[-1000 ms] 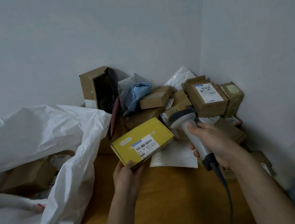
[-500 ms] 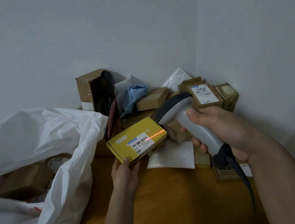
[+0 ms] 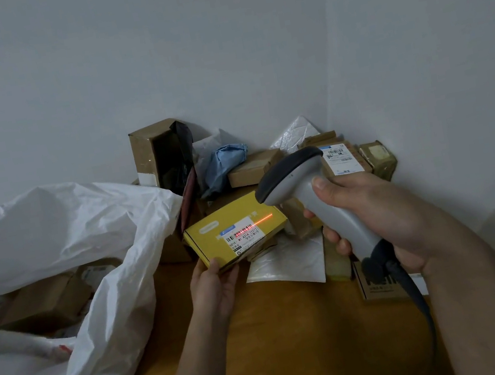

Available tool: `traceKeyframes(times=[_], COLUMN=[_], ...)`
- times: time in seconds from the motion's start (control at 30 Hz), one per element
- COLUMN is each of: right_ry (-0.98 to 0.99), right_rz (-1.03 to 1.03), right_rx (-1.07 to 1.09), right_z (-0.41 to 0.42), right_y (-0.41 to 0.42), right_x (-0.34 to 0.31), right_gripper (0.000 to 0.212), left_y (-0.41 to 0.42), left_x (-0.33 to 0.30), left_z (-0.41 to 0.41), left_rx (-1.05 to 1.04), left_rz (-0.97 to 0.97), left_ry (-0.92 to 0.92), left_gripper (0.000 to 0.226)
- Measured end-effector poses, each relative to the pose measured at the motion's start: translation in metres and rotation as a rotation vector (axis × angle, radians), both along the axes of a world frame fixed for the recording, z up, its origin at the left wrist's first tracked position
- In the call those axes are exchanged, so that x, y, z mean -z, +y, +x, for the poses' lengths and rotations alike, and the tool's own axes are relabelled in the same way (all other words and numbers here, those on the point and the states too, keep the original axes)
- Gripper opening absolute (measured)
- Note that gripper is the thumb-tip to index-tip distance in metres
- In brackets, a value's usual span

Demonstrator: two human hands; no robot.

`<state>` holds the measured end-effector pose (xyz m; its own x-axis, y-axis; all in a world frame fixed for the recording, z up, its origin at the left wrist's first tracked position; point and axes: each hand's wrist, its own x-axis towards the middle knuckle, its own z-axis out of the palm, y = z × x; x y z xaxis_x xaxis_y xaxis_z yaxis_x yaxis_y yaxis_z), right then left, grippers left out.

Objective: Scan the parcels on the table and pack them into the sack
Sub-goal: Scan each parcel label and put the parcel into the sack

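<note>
Your left hand [image 3: 215, 287] grips the yellow parcel [image 3: 235, 230] by its near corner, held tilted above the wooden table [image 3: 268, 349]. Your right hand [image 3: 374, 218] is wrapped around the grey scanner [image 3: 310, 196] handle, head aimed at the parcel; red scan line [image 3: 254, 224] crosses its barcode label. White sack [image 3: 61, 246] lies open just left, boxes inside. Remaining parcels [image 3: 269, 167] are piled in the corner behind.

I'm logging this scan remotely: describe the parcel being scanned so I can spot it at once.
Right of the white sack, before the corner pile, the left hand holds a yellow box under the scanner. It is the only yellow parcel, with a red line across its label.
</note>
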<state>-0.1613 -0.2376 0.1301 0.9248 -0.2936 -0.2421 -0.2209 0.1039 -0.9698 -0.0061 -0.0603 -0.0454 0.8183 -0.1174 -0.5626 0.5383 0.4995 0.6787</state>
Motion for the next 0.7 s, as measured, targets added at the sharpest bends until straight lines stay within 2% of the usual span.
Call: traceKeyframes(times=[0.27, 0.37, 0.5, 0.6, 0.7], right_ry=[-0.001, -0.024, -0.118, -0.172, -0.175], right_rz=[-0.033, 0.000, 0.152, 0.211, 0.199], right_rx=[-0.020, -0.014, 0.049, 0.075, 0.055], right_z=[0.014, 0.019, 0.028, 0.038, 0.048], right_y=[0.013, 0.015, 0.021, 0.026, 0.034], right_x=[0.005, 0.008, 0.008, 0.008, 0.013], right_gripper=[0.037, 0.039, 0.036, 0.032, 0.035], left_y=[0.003, 0.004, 0.013, 0.029, 0.049], left_x=[-0.008, -0.017, -0.047, -0.070, -0.089], left_z=[-0.005, -0.005, -0.004, -0.002, 0.003], left_rx=[0.028, 0.046, 0.015, -0.147, -0.431], left_rz=[-0.036, -0.068, -0.122, -0.153, -0.237], left_ry=[-0.017, -0.078, -0.236, -0.372, -0.408], left_gripper=[0.044, 0.044, 0.040, 0.032, 0.023])
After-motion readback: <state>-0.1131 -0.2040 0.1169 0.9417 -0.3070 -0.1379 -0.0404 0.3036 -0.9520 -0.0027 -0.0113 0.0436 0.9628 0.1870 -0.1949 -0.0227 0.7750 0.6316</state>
